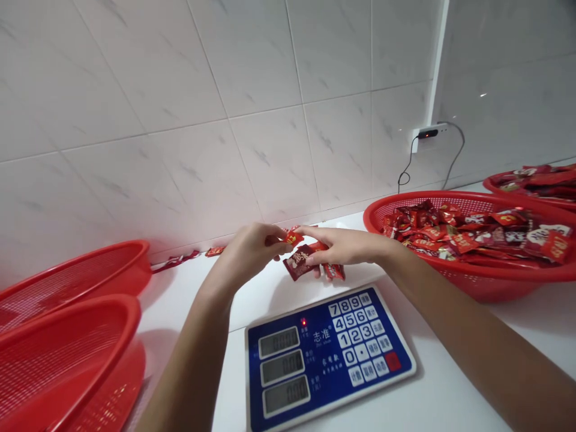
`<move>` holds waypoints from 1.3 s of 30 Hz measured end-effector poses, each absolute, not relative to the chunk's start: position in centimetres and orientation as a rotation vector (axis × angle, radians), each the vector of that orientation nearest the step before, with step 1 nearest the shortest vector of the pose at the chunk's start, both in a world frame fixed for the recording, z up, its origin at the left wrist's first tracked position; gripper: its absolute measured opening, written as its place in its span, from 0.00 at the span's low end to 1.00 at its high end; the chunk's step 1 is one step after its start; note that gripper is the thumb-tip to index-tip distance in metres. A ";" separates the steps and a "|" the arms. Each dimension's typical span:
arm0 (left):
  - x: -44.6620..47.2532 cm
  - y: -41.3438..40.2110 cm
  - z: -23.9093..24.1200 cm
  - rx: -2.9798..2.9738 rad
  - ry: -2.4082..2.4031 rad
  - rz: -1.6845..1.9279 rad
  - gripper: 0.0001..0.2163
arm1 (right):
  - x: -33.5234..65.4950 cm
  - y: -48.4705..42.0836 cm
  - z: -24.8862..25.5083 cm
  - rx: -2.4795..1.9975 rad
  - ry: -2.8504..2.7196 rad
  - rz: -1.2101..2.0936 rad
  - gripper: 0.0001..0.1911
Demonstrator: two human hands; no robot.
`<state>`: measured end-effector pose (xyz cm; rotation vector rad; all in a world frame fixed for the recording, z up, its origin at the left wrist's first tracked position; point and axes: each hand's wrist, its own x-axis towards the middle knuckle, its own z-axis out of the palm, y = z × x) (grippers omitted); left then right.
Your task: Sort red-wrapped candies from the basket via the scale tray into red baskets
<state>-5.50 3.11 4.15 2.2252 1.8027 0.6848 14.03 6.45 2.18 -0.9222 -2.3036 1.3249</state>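
My left hand point(252, 249) and my right hand point(344, 246) meet above the far edge of a white scale, fingers pinched together. Between the fingertips of both hands is a small red wrapped candy point(293, 238). My right hand also grips a few dark red candy packets point(302, 262) that hang below its fingers. The scale's blue panel point(326, 357) with keypad and three displays lies right under the hands.
A red basket point(472, 282) heaped with wrapped candies stands at the right, another point(535, 180) behind it. Red baskets point(72, 336) without candies sit at the left. Loose candies point(215, 251) lie by the tiled wall. A plug and cable point(427, 133) hang on the wall.
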 end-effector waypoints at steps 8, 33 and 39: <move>-5.8 2.7 4.3 2.218 1.988 0.587 0.11 | 13.2 8.2 0.4 -1.028 -2.170 0.974 0.05; -5.0 2.7 3.9 2.342 2.151 0.529 0.10 | 13.1 8.9 0.6 -0.870 -1.855 1.175 0.08; -3.9 0.1 6.0 2.289 1.747 0.954 0.15 | 13.5 8.3 2.0 -0.782 -1.509 1.233 0.08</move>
